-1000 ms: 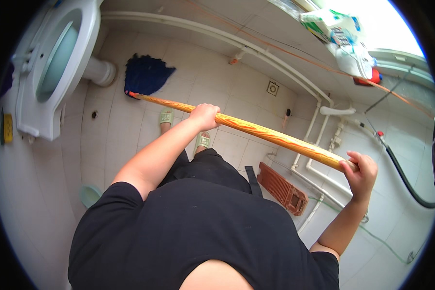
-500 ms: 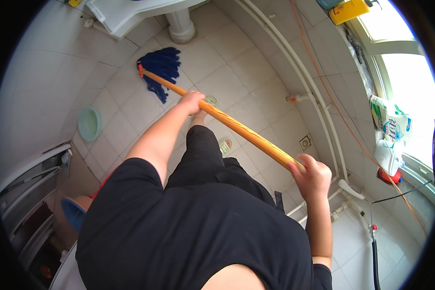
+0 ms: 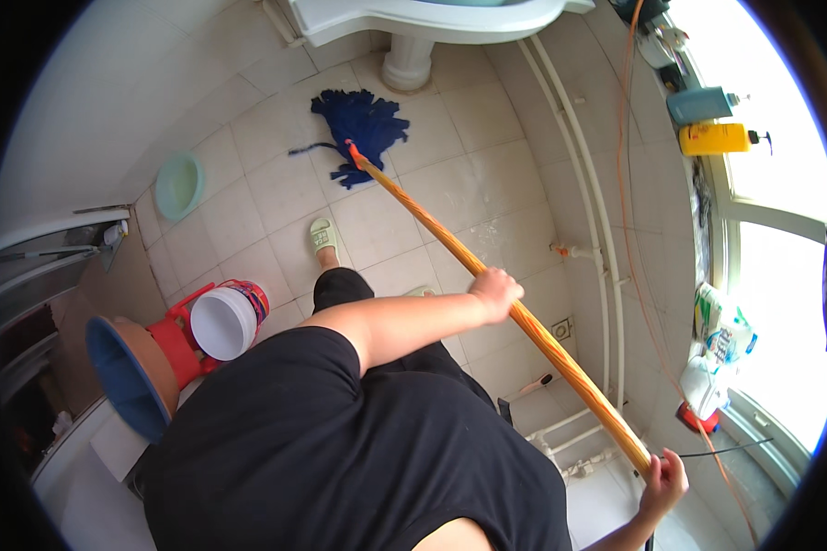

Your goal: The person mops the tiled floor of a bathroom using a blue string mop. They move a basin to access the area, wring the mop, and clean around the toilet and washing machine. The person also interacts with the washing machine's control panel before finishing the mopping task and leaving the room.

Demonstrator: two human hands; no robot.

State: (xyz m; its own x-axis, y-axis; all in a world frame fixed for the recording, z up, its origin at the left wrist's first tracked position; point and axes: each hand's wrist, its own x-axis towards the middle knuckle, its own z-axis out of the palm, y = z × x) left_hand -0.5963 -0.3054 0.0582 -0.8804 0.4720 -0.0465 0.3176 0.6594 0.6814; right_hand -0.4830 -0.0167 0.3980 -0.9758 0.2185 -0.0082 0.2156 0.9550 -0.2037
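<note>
A mop with a yellow-orange wood-grain handle (image 3: 434,227) slants across the view. Its dark blue strands (image 3: 366,124) lie spread on the tiled floor, near the pedestal of the washbasin. My left hand (image 3: 497,295) is wrapped round the middle of the handle, with that forearm stretched across my body. At the handle's upper end, low on the right, my right hand (image 3: 664,484) grips it with the fingers curled. A light green slipper (image 3: 322,236) is on my foot below the mop head.
The white washbasin (image 3: 432,23) juts out at the top. Left stand a pale green basin (image 3: 180,186), a white bucket (image 3: 222,324) and a blue-and-brown tub (image 3: 124,376). White pipes (image 3: 583,184) run along the right wall. Bottles, including a yellow pump bottle (image 3: 715,139), line the windowsill.
Both hands have shifted right with the handle, my right hand also lower. The mop head has moved right and its strands spread differently. My view has shifted, bringing the white bucket into sight.
</note>
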